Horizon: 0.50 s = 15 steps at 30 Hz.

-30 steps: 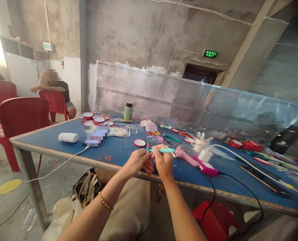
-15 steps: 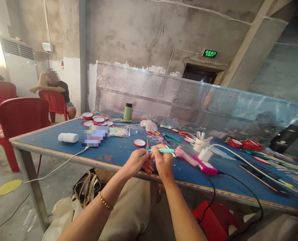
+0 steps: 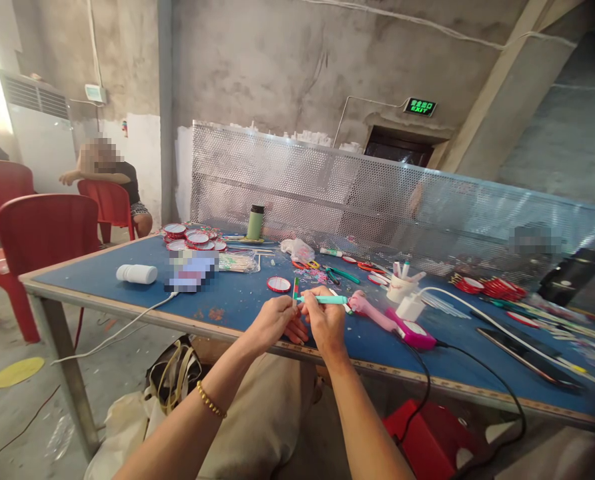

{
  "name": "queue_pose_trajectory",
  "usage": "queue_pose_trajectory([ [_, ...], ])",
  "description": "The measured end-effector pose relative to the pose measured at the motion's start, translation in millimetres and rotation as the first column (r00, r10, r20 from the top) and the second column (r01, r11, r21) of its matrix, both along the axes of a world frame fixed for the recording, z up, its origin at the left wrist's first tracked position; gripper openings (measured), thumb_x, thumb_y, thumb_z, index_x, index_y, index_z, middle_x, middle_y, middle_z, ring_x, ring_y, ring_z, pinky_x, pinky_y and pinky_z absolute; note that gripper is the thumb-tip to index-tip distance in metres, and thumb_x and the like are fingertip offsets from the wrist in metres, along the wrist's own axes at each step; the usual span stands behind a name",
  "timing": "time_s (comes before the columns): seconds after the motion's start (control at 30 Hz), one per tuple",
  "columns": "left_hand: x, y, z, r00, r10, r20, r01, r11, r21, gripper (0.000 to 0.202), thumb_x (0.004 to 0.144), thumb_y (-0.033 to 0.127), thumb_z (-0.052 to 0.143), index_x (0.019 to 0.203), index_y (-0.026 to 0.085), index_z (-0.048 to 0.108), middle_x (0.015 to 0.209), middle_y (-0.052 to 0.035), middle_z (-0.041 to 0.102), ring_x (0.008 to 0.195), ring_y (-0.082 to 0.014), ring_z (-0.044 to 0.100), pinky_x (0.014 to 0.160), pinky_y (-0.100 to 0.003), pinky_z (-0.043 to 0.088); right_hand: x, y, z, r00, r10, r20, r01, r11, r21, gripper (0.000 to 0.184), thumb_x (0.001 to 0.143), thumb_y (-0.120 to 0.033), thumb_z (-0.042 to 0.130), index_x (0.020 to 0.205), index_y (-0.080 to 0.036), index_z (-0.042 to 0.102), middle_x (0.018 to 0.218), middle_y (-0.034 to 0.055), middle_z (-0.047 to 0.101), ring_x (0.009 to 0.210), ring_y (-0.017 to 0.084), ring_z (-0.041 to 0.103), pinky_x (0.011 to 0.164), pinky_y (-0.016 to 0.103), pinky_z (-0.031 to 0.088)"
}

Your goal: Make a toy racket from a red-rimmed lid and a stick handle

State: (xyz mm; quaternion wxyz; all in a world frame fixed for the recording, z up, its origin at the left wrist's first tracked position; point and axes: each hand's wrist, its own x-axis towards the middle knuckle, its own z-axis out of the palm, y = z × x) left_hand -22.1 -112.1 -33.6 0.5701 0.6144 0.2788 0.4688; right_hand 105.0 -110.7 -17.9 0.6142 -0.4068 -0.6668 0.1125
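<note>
In my left hand (image 3: 273,320), fingers closed, is a small upright strip (image 3: 296,287) coloured red, green and white. My right hand (image 3: 325,323) grips a turquoise marker (image 3: 335,300) like a pen, its tip end against or very near the strip; the exact contact is too small to make out. Both hands meet over the table's front edge. Just beyond them lies a round red-rimmed disc (image 3: 278,285) with a pale face. To the right of the marker is a pink handheld device (image 3: 372,312) with a magenta end.
The blue table (image 3: 247,303) holds a white bottle (image 3: 136,274), a phone (image 3: 192,272), a pile of red-rimmed discs (image 3: 197,238), green-handled pliers (image 3: 342,275) and a white cup of markers (image 3: 400,288). Cables trail over the front edge. A perforated metal screen (image 3: 297,180) stands behind; a person (image 3: 122,177) sits left.
</note>
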Motion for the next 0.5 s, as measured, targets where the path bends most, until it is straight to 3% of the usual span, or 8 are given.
queue_pose_trajectory([
  [0.5,-0.1,0.1,-2.3,1.000,-0.006,0.008,0.006,1.000,0.021,0.028,0.084,0.044,0.053,0.074,0.018,0.050,0.062,-0.0046,0.068,0.056,-0.0206,0.070,0.053,-0.030,0.057,-1.1,-1.3,1.7,1.000,0.031,0.003,-0.031,0.999,-0.011,0.025,0.087,-0.031,0.054,0.064,-0.021,0.054,0.052,-0.0043,0.055,0.046,0.011,0.051,0.048,0.022,0.041],
])
